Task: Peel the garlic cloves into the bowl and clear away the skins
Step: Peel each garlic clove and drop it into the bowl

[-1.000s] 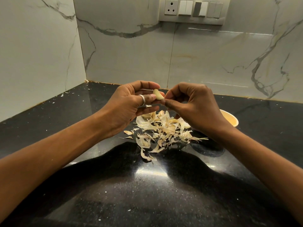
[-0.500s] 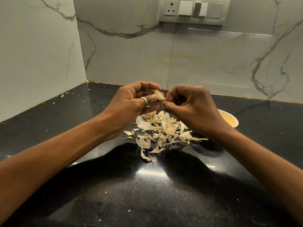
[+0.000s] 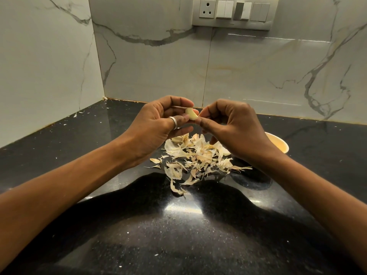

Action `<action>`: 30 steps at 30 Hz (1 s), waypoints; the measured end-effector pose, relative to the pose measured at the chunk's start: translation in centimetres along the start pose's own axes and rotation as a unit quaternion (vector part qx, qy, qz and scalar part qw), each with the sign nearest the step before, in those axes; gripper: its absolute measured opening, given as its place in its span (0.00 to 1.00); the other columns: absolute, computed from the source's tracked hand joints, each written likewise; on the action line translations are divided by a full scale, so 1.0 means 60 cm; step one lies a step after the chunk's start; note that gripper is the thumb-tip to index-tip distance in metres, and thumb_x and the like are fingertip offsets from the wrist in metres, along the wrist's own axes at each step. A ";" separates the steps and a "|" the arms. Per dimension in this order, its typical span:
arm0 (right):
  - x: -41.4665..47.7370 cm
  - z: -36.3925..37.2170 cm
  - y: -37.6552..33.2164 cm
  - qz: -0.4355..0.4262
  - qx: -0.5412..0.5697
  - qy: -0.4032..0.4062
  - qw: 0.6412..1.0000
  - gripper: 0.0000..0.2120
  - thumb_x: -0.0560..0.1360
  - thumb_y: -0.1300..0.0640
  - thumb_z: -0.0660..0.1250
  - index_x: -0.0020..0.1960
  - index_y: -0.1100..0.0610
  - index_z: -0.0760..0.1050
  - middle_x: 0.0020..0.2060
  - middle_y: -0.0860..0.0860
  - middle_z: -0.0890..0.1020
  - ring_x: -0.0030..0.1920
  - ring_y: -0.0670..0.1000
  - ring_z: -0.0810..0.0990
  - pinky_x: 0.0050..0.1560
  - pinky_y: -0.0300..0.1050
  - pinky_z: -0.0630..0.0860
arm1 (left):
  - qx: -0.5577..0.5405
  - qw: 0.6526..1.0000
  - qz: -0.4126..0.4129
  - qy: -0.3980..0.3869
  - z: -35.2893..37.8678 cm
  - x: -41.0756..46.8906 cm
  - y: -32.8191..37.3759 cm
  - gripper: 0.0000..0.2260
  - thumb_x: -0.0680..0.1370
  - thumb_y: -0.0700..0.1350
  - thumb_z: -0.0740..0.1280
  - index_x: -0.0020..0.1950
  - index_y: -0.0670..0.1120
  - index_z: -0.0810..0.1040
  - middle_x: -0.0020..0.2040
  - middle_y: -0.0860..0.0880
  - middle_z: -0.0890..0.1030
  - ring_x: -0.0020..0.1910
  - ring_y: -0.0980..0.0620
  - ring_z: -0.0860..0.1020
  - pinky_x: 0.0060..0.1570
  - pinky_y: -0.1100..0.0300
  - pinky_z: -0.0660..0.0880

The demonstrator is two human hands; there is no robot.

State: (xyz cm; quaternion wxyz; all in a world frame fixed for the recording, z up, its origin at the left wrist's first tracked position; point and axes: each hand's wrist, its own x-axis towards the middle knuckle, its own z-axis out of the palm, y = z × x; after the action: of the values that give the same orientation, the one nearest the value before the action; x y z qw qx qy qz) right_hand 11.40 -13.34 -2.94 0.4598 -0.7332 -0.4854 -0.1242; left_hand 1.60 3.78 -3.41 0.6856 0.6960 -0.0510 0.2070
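The left hand (image 3: 156,124) pinches a pale garlic clove (image 3: 191,114) between thumb and fingertips. The right hand (image 3: 234,128) nips the clove's near end with thumb and forefinger. Directly beneath this grip lies a heap of skins (image 3: 198,157); the bowl (image 3: 278,142) sits just behind the right wrist.

bare forearms, no sleeves; a silver ring (image 3: 174,122) on the left thumb.

The clove (image 3: 191,116), pale and smooth, is pinched between the left hand (image 3: 156,126) and the right hand (image 3: 236,130). Below it, the skins (image 3: 198,158) lie in a loose papery heap (with a bulb piece at the far edge). The cream bowl (image 3: 279,144) stands just right of the heap, half hidden.
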 end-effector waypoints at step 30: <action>-0.006 0.006 -0.003 -0.086 -0.139 -0.002 0.987 0.02 0.76 0.59 0.72 0.45 0.57 0.80 0.35 0.45 0.80 0.35 0.44 0.78 0.37 0.41 0.75 | 0.022 1.000 -0.004 0.016 0.008 -0.005 0.002 0.10 0.76 0.33 0.70 0.56 0.41 0.80 0.48 0.45 0.87 0.51 0.49 0.86 0.50 0.57 0.83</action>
State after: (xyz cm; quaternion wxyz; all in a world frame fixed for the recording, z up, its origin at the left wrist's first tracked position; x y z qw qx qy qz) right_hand 10.96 -13.26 -3.28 0.3405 -0.7456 -0.5255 -0.2279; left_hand 1.40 3.22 -3.42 0.6719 0.7074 -0.0329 0.2168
